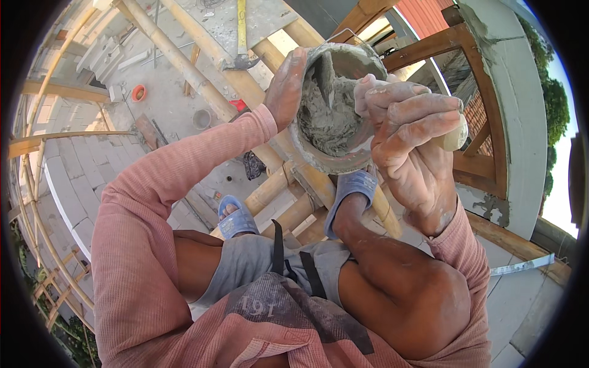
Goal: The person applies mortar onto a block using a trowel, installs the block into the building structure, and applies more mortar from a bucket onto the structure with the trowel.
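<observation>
A bucket [343, 164] of wet grey mortar [334, 132] stands in front of me, its inner wall smeared with cement. Against its left side and rim my left hand [286, 91] is gripping, fingers pointing away from me. My right hand [411, 135] is closed around the pale handle of a trowel [455, 136], whose rounded end sticks out past the little finger. The trowel's mortar-coated blade [325, 72] reaches into the bucket at its far left. Part of the bucket's right rim is hidden behind my right hand.
Bamboo poles [184, 67] form the scaffold under my feet. A yellow-handled hammer [242, 30] lies beyond the bucket. Well below are an orange bucket [139, 92] and a grey bucket [201, 119]. On the right stand a wooden window frame [500, 122] and a grey wall [521, 92].
</observation>
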`<state>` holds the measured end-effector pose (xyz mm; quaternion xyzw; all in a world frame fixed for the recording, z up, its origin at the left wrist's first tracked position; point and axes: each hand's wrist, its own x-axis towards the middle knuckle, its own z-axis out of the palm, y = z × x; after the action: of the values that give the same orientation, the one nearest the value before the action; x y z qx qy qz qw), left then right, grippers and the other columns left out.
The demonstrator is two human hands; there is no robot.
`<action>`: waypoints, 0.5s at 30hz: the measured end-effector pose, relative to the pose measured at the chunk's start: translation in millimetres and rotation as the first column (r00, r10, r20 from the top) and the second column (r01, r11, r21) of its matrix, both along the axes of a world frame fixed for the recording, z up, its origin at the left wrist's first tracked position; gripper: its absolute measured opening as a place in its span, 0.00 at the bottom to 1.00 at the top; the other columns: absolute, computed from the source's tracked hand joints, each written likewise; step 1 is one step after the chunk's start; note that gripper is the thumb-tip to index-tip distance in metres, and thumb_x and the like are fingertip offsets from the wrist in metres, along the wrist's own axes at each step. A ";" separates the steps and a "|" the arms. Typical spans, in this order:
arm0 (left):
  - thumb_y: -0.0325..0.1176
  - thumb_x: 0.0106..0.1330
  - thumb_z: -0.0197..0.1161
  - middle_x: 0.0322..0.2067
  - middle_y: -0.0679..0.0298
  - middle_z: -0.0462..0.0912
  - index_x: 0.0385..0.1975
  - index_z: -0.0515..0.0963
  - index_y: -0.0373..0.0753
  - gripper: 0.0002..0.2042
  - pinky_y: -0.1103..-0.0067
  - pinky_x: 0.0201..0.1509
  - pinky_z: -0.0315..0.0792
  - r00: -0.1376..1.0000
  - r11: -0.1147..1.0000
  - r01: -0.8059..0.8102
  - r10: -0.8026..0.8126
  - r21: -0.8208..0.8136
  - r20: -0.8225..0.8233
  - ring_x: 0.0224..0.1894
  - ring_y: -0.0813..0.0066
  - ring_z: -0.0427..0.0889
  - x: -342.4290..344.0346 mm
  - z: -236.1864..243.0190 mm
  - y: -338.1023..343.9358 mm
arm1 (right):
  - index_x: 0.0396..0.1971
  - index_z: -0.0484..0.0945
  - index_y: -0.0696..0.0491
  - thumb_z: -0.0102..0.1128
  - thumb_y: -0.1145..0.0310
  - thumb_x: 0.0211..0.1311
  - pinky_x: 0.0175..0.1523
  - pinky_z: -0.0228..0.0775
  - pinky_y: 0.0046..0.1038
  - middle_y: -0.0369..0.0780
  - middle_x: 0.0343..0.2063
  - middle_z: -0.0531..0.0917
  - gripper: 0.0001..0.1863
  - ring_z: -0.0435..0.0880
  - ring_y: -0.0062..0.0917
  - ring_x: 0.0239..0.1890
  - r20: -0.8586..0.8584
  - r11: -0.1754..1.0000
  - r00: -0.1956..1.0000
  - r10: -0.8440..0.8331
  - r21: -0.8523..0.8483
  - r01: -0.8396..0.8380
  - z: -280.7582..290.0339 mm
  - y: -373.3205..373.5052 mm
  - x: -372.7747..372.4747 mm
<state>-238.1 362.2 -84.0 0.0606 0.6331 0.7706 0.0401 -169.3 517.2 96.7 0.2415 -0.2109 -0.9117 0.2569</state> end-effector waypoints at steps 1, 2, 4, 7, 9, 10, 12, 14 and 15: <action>0.55 0.81 0.35 0.50 0.58 0.77 0.57 0.71 0.33 0.29 0.75 0.65 0.64 1.000 0.999 0.014 -0.014 0.043 -0.001 0.53 0.72 0.73 -2.6 -6.1 -0.1 | 0.48 0.59 0.64 0.44 0.74 0.77 0.35 0.89 0.25 0.39 0.28 0.74 0.09 0.86 0.26 0.29 -0.006 1.000 1.000 0.016 -0.015 -0.016 -3.0 4.1 -0.2; 0.55 0.81 0.35 0.50 0.58 0.77 0.57 0.71 0.33 0.29 0.75 0.65 0.64 1.000 0.999 0.014 -0.013 0.052 -0.007 0.53 0.72 0.73 -1.9 -7.9 0.5 | 0.44 0.64 0.65 0.43 0.70 0.79 0.35 0.87 0.22 0.36 0.25 0.76 0.11 0.84 0.22 0.28 -0.014 0.999 1.000 0.025 -0.021 -0.026 -8.9 10.5 0.4; 0.58 0.80 0.36 0.49 0.55 0.77 0.56 0.71 0.33 0.31 0.73 0.65 0.63 1.000 0.999 0.024 -0.024 -0.045 -0.008 0.53 0.67 0.74 -3.2 -5.5 5.2 | 0.46 0.65 0.67 0.44 0.66 0.79 0.33 0.86 0.22 0.37 0.23 0.75 0.15 0.84 0.22 0.28 -0.024 0.996 0.998 0.058 0.075 -0.056 -8.6 22.0 6.4; 0.60 0.79 0.34 0.48 0.51 0.76 0.56 0.70 0.32 0.33 0.72 0.65 0.63 0.993 0.991 0.081 -0.090 -0.111 -0.078 0.52 0.60 0.74 -11.1 -8.7 5.1 | 0.50 0.68 0.66 0.47 0.56 0.78 0.29 0.82 0.21 0.37 0.20 0.74 0.23 0.84 0.22 0.27 -0.071 0.743 0.876 0.477 0.564 -0.359 -4.7 50.2 14.3; 0.61 0.78 0.34 0.48 0.50 0.75 0.56 0.70 0.32 0.34 0.71 0.65 0.63 0.995 0.990 0.056 -0.066 -0.128 -0.070 0.52 0.58 0.74 -13.4 -7.3 5.2 | 0.47 0.75 0.61 0.53 0.44 0.72 0.28 0.77 0.27 0.42 0.21 0.76 0.29 0.84 0.29 0.26 0.359 -0.205 0.476 0.803 0.916 -0.345 12.4 57.2 17.5; 0.62 0.78 0.33 0.47 0.49 0.75 0.56 0.70 0.32 0.35 0.71 0.65 0.63 0.997 0.989 0.044 -0.053 -0.144 -0.060 0.52 0.56 0.74 -15.1 -6.2 7.9 | 0.47 0.75 0.61 0.53 0.44 0.72 0.28 0.77 0.27 0.42 0.21 0.76 0.29 0.84 0.29 0.26 0.366 -0.216 0.473 0.801 0.915 -0.342 13.4 67.7 20.6; 0.63 0.77 0.33 0.48 0.49 0.75 0.56 0.70 0.32 0.35 0.71 0.65 0.63 0.995 0.980 0.021 -0.040 -0.197 -0.092 0.53 0.56 0.74 -20.0 -8.5 7.5 | 0.45 0.76 0.61 0.57 0.49 0.70 0.35 0.76 0.39 0.49 0.26 0.80 0.26 0.84 0.41 0.27 0.531 -0.603 0.360 0.767 0.408 0.685 10.3 76.4 24.4; 0.64 0.77 0.33 0.48 0.48 0.76 0.56 0.70 0.32 0.36 0.71 0.65 0.63 0.991 0.969 0.013 -0.045 -0.246 -0.124 0.53 0.56 0.74 -21.7 -7.7 10.4 | 0.44 0.78 0.59 0.61 0.52 0.67 0.42 0.74 0.46 0.54 0.30 0.83 0.22 0.84 0.52 0.31 0.612 -0.692 0.435 0.661 0.273 0.668 34.5 74.6 22.1; 0.65 0.76 0.33 0.48 0.48 0.76 0.56 0.70 0.32 0.37 0.70 0.64 0.63 0.992 0.971 0.055 -0.080 -0.232 -0.099 0.53 0.57 0.75 -23.5 -4.0 14.5 | 0.43 0.78 0.59 0.61 0.54 0.67 0.42 0.74 0.47 0.55 0.29 0.83 0.21 0.83 0.53 0.34 0.745 -0.730 0.446 0.496 0.078 0.679 41.9 73.2 13.2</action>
<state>-261.5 376.7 -87.9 0.1189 0.7165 0.6863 0.0388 -156.1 590.5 138.6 0.0466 -0.9773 0.0544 -0.1994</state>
